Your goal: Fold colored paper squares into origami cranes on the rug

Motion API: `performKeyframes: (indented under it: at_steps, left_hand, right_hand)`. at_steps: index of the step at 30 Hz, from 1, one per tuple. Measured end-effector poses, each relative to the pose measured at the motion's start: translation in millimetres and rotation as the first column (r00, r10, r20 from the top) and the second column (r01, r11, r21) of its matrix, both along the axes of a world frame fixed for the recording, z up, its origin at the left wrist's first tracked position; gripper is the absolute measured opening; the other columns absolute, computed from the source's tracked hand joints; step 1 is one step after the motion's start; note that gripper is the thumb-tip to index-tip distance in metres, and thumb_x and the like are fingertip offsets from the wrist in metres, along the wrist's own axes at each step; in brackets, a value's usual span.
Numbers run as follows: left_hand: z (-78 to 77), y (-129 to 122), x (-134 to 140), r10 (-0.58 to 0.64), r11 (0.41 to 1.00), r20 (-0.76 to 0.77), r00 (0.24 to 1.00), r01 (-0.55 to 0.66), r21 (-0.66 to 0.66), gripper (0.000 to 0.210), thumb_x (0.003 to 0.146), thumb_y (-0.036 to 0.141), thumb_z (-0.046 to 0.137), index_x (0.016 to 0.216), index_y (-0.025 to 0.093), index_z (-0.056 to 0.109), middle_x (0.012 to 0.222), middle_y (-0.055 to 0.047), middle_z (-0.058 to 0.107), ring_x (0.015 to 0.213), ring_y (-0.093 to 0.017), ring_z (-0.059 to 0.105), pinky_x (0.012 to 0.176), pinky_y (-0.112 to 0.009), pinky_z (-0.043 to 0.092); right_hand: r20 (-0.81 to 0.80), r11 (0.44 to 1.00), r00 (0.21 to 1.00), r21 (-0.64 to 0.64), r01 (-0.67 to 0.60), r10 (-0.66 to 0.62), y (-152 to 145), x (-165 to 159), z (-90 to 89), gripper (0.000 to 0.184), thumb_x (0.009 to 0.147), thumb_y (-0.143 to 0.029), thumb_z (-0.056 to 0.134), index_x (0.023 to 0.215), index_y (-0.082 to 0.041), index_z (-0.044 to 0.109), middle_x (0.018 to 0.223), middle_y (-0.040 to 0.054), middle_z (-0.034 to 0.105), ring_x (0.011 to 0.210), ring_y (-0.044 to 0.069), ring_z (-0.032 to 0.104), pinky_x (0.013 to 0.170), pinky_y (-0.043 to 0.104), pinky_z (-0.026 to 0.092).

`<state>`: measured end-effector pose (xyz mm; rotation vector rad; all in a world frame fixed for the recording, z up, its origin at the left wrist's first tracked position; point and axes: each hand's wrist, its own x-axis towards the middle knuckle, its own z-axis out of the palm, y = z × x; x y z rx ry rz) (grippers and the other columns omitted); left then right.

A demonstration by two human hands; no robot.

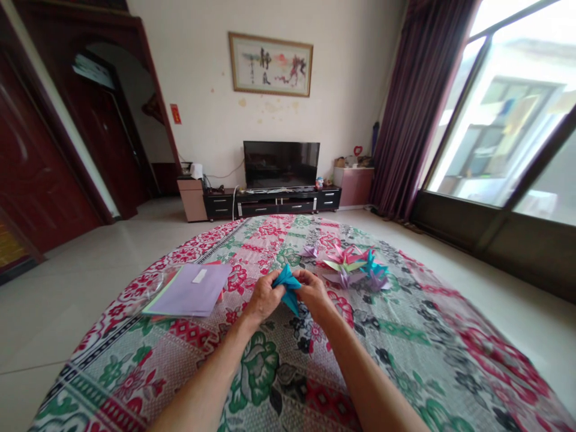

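Observation:
A blue folded paper crane (288,281) is held up between both hands over the middle of the table. My left hand (264,297) pinches its left side between thumb and fingers. On the opposite side, my right hand (314,293) grips the paper near its edge. One pointed blue tip hangs down between the hands. To the right lies a cluster of finished-looking paper cranes in pink (348,255), blue (372,264) and purple (345,278). A single small purple crane (310,251) sits apart, just behind my right hand.
A stack of coloured paper sheets, purple on top (191,291), lies at the left with a small white label (199,276). Flowered cloth covers the round table (256,366). Beyond it stand a low black cabinet (279,207) and a television (281,164).

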<state>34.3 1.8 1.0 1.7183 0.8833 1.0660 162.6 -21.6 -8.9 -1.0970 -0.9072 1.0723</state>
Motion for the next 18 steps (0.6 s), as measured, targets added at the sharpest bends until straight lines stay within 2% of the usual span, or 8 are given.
performKeyframes:
  at_steps: [6,9,13,18]
  left_hand:
    - [-4.0,0.9,1.6,-0.037,0.992,0.096,0.995,0.048,-0.113,0.018,0.064,0.02,0.051,0.077,0.015,0.062,0.059,0.004,0.052,0.054,-0.009,0.041,0.051,-0.02,0.034]
    - [-7.1,2.7,2.4,-0.015,0.989,0.136,0.991,0.035,-0.146,0.019,0.064,0.022,0.051,0.077,0.014,0.062,0.057,0.004,0.052,0.052,-0.009,0.042,0.05,-0.02,0.034]
    - [-6.4,4.0,1.9,0.013,0.984,0.154,0.988,0.014,-0.175,0.018,0.061,0.022,0.053,0.074,0.015,0.063,0.053,0.004,0.051,0.053,-0.011,0.046,0.052,-0.021,0.036]
    - [-1.0,1.1,-0.6,-0.04,0.981,0.131,0.991,0.064,-0.184,0.02,0.06,0.021,0.056,0.077,0.015,0.063,0.057,0.004,0.054,0.057,-0.012,0.048,0.055,-0.021,0.038]
  right_hand:
    - [-0.006,1.0,1.0,0.0,-0.012,0.012,-4.3,-0.3,6.4,0.022,0.051,-0.022,0.063,0.072,-0.018,0.058,0.061,-0.0041,0.055,0.049,0.008,0.043,0.047,0.02,0.036]
    - [-0.022,1.0,0.999,0.016,-0.027,0.027,-4.9,-0.6,7.2,0.021,0.053,-0.024,0.064,0.071,-0.018,0.055,0.062,-0.0042,0.054,0.051,0.008,0.045,0.05,0.021,0.038]
    - [-0.046,0.999,0.998,-0.008,-0.051,0.051,-6.0,-0.2,8.4,0.022,0.054,-0.024,0.065,0.071,-0.018,0.053,0.06,-0.0059,0.052,0.05,0.007,0.044,0.05,0.021,0.039]
    - [-0.1,0.997,0.993,-0.047,-0.068,0.063,-7.0,0.2,10.8,0.026,0.053,-0.029,0.069,0.07,-0.019,0.053,0.058,-0.0064,0.051,0.05,0.008,0.045,0.05,0.022,0.04]
